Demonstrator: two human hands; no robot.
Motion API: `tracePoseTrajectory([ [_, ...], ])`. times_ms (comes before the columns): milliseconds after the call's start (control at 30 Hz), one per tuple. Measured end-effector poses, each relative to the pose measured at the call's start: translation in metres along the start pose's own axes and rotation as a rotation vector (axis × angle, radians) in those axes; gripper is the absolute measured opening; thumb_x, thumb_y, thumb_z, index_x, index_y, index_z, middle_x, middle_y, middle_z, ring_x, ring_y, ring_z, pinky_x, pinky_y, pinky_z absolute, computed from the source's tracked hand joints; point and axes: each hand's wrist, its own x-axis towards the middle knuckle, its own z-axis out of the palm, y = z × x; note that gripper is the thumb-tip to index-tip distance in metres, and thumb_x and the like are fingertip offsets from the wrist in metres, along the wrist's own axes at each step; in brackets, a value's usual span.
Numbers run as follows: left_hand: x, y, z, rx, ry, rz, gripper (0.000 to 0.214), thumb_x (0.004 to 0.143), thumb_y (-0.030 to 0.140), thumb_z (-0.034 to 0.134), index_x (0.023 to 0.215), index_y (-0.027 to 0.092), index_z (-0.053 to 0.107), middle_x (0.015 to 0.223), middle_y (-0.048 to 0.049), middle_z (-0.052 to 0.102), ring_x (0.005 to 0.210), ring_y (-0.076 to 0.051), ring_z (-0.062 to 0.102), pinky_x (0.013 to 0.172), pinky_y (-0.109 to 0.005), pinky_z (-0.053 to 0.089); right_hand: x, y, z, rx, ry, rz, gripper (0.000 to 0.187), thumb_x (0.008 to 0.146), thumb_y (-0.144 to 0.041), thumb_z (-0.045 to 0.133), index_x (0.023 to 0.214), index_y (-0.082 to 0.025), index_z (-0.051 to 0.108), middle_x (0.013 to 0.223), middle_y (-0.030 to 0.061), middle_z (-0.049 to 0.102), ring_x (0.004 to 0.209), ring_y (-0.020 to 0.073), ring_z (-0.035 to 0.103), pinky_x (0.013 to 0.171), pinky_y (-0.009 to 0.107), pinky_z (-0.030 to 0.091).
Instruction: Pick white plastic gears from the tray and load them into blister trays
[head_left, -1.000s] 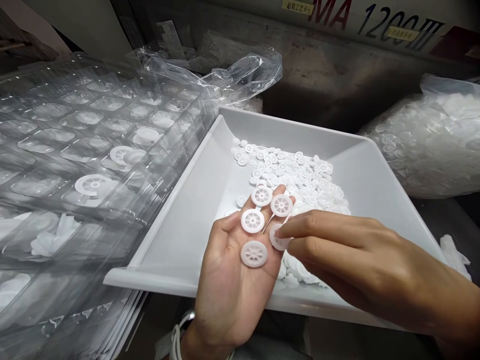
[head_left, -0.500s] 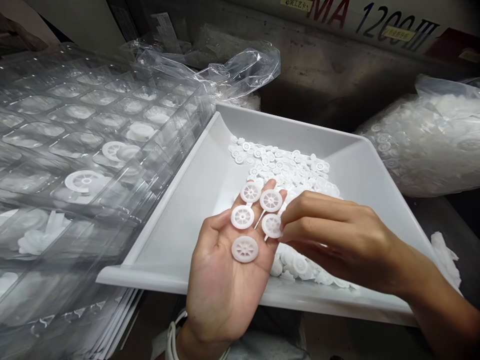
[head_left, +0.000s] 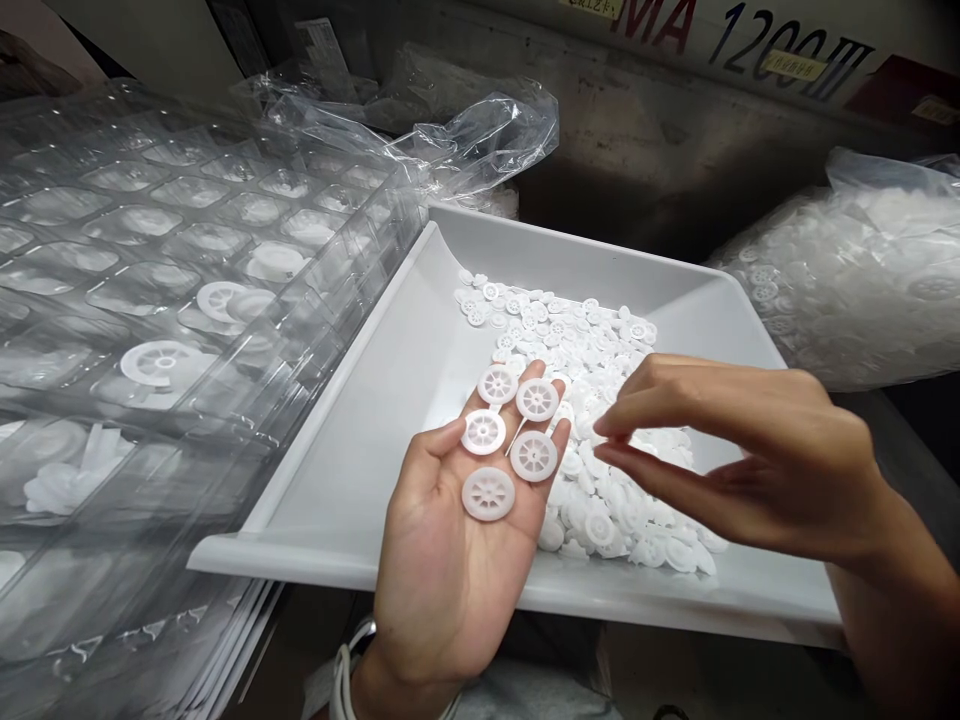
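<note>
My left hand (head_left: pixel 457 560) is palm up over the front of the tray, fingers stretched out. Several white plastic wheels with spokes lie flat across its palm and fingers, one of them a wheel (head_left: pixel 488 494) near the middle of the palm. A thin white stem shows between the fingers. To the right, my right hand (head_left: pixel 750 450) hovers above the loose pieces. Its thumb and forefinger tips are slightly apart, with nothing visible between them. Beneath both hands, a heap of small white wheels (head_left: pixel 570 340) fills part of the light grey tray (head_left: pixel 360 420).
Stacked clear plastic blister trays (head_left: pixel 150 260) stand at the left, some pockets holding white parts. A crumpled clear bag (head_left: pixel 480 140) lies behind them. At the right is a bulging bag of white parts (head_left: pixel 877 280). A machine panel (head_left: pixel 712 90) with lettering spans the back.
My right hand has let go of a wheel at the left hand's fingers and moved right. That wheel now lies flat on the left fingers. The left hand has hardly moved.
</note>
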Motion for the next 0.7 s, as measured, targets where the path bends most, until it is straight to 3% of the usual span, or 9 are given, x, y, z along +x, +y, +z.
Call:
tracePoseTrajectory([
  [133,0.003,-0.001,-0.001,0.002,0.018,0.016,0.049,0.088,0.021,0.042,0.137,0.020,0.046,0.139,-0.0078,0.052,0.126,-0.025,0.051,0.104,-0.039,0.046,-0.001,-0.002,-0.004,0.003,-0.026,0.016,0.015,0.076,-0.002,0.068,0.088,-0.009,0.063,0.073,0.0020,0.060,0.067,0.0100,0.051,0.060,0.028,0.041],
  [300,0.001,-0.003,-0.001,0.014,0.001,0.017,0.046,0.088,0.021,0.041,0.134,0.022,0.049,0.138,-0.0052,0.052,0.129,-0.024,0.048,0.107,-0.036,0.043,0.000,0.000,-0.002,-0.017,-0.152,0.050,0.005,0.084,-0.009,0.063,0.088,-0.011,0.061,0.071,0.0006,0.058,0.065,0.0089,0.048,0.061,0.027,0.038],
  [467,0.001,-0.003,-0.001,0.037,-0.007,0.025,0.047,0.088,0.022,0.041,0.135,0.019,0.048,0.135,-0.0083,0.054,0.129,-0.025,0.048,0.109,-0.040,0.040,0.001,-0.001,0.002,-0.009,-0.261,0.099,0.004,0.089,-0.017,0.060,0.088,-0.013,0.060,0.068,-0.0019,0.052,0.064,0.0087,0.043,0.061,0.026,0.034],
  [600,0.001,-0.003,0.000,0.065,-0.020,0.011,0.046,0.090,0.026,0.038,0.134,0.018,0.050,0.130,-0.0089,0.058,0.127,-0.027,0.049,0.110,-0.045,0.038,0.004,-0.008,0.014,-0.006,-0.202,0.019,0.006,0.089,-0.016,0.059,0.094,-0.012,0.060,0.073,-0.0004,0.054,0.068,0.0094,0.046,0.065,0.025,0.036],
  [700,0.000,-0.003,0.001,0.083,-0.055,-0.024,0.043,0.093,0.029,0.034,0.129,0.019,0.055,0.125,-0.0071,0.062,0.125,-0.028,0.050,0.110,-0.046,0.037,0.007,-0.013,0.028,-0.213,-0.100,-0.102,0.012,0.091,-0.013,0.054,0.099,-0.010,0.063,0.075,0.0037,0.060,0.068,0.0129,0.046,0.062,0.029,0.035],
])
